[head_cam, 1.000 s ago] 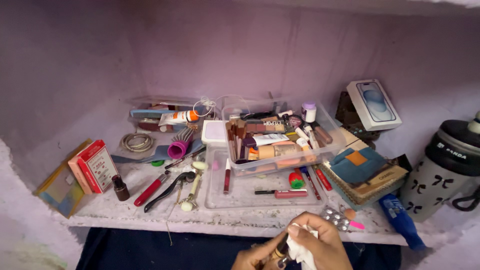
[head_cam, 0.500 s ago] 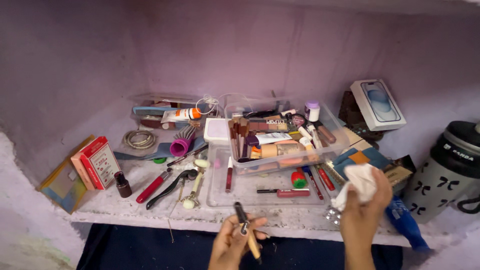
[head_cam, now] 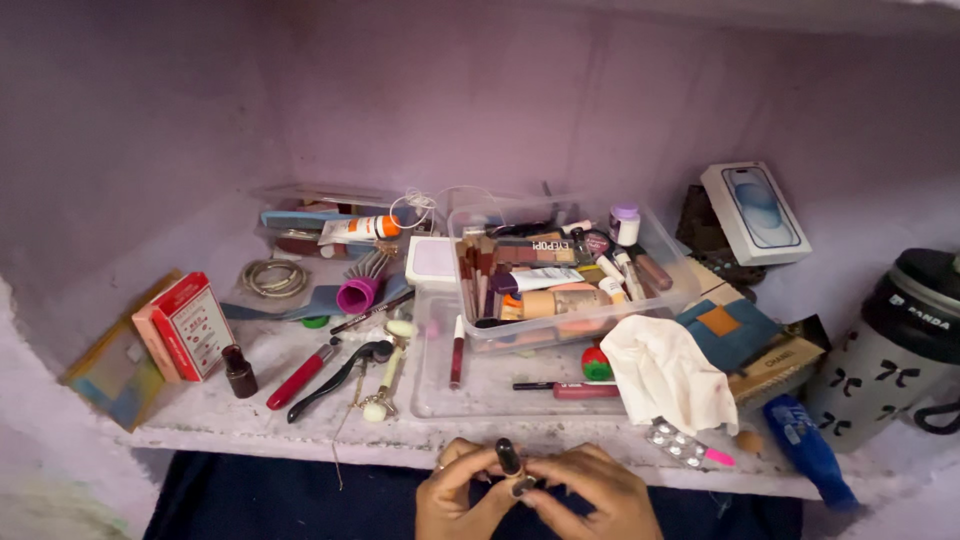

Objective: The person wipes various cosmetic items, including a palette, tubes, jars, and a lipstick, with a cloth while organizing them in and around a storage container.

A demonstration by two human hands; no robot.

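Hands (head_cam: 520, 490) pinch a dark cosmetic tube (head_cam: 509, 460) before the shelf edge (head_cam: 300, 445), white cloth (head_cam: 668, 375) nearby.

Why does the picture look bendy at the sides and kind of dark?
Head view: the wide lens curves the edges, so the shelf bows and the grey bottle leans; light is dim and soft, purple-tinted, without glare; both hands are slightly blurred at the bottom.

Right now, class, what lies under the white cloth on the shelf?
The white cloth drapes over the clear lid's right end, beside a red-green cap and blister pack. Whatever sits beneath its folds is hidden.
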